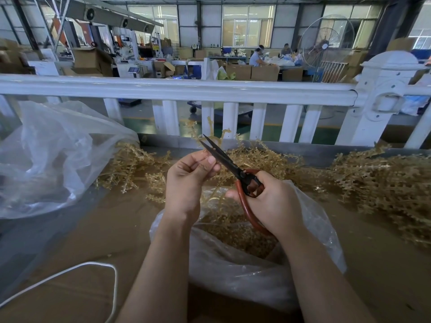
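My right hand (272,201) grips red-handled scissors (224,157), whose black blades stand slightly apart and point up and left. My left hand (189,176) pinches a thin tan plastic sprig (210,127) between thumb and fingers, right at the blade tips. The sprig's branched end rises above the hand in front of the white fence. Both hands hover over an open clear plastic bag (245,276) that holds many small tan pieces.
Heaps of tan plastic sprigs (384,183) lie along the back of the brown cardboard-covered table (93,241). A large crumpled clear bag (51,155) sits at left. A white cord (70,271) loops at lower left. A white railing (186,92) borders the table; people work far behind.
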Action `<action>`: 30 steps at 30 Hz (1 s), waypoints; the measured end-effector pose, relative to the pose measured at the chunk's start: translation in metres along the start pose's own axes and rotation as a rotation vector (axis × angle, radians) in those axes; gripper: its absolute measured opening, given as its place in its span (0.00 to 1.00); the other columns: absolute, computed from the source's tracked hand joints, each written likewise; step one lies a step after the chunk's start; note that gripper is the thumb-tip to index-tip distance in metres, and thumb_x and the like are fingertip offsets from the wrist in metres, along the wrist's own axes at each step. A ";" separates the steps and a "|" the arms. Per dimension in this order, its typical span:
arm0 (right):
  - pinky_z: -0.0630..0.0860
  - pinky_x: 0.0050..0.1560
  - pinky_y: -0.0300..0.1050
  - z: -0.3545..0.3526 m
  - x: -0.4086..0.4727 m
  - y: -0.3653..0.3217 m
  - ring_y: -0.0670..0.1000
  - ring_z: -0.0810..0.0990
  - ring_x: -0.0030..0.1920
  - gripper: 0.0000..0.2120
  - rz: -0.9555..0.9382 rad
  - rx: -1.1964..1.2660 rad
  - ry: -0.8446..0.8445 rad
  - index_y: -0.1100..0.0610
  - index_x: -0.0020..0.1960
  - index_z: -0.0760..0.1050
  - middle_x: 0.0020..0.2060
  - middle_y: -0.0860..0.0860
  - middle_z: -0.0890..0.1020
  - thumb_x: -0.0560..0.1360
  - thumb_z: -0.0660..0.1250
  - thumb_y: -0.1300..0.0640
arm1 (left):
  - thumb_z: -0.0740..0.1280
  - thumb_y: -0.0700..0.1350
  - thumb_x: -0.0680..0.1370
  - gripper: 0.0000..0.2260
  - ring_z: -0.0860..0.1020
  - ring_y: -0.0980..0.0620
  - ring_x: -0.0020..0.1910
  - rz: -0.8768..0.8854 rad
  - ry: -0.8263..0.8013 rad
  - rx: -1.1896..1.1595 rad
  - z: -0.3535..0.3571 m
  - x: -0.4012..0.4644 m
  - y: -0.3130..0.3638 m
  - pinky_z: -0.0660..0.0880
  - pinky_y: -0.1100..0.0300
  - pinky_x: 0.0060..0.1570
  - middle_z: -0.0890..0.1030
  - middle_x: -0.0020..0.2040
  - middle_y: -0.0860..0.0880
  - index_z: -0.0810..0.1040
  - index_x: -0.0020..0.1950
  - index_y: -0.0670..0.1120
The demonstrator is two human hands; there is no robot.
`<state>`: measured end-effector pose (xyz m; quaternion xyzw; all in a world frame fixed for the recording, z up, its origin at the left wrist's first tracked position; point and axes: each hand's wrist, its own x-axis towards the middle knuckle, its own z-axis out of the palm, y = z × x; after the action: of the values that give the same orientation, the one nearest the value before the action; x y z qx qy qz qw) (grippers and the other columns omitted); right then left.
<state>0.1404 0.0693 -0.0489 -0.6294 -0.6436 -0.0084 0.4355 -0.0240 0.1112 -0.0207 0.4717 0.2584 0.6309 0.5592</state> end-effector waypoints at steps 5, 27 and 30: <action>0.77 0.33 0.39 -0.004 0.000 -0.003 0.43 0.80 0.33 0.35 -0.052 -0.099 0.058 0.49 0.47 0.78 0.36 0.40 0.82 0.64 0.57 0.19 | 0.71 0.37 0.73 0.06 0.79 0.53 0.38 0.001 -0.016 0.057 0.001 -0.002 0.000 0.76 0.57 0.50 0.84 0.38 0.47 0.86 0.42 0.46; 0.79 0.34 0.42 -0.003 -0.001 -0.005 0.45 0.80 0.32 0.34 -0.068 -0.098 0.101 0.52 0.44 0.79 0.32 0.43 0.81 0.65 0.59 0.22 | 0.72 0.40 0.70 0.06 0.80 0.55 0.37 -0.014 -0.040 0.020 0.000 -0.003 0.001 0.78 0.62 0.47 0.84 0.38 0.50 0.87 0.39 0.49; 0.79 0.33 0.42 -0.002 -0.001 -0.004 0.45 0.80 0.31 0.33 -0.068 -0.090 0.103 0.51 0.44 0.79 0.32 0.42 0.81 0.65 0.59 0.22 | 0.72 0.40 0.69 0.05 0.80 0.55 0.38 -0.017 -0.034 0.018 0.000 -0.002 0.000 0.78 0.62 0.47 0.84 0.38 0.49 0.87 0.40 0.48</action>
<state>0.1381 0.0664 -0.0459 -0.6249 -0.6401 -0.0845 0.4388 -0.0244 0.1089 -0.0212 0.4852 0.2584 0.6155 0.5648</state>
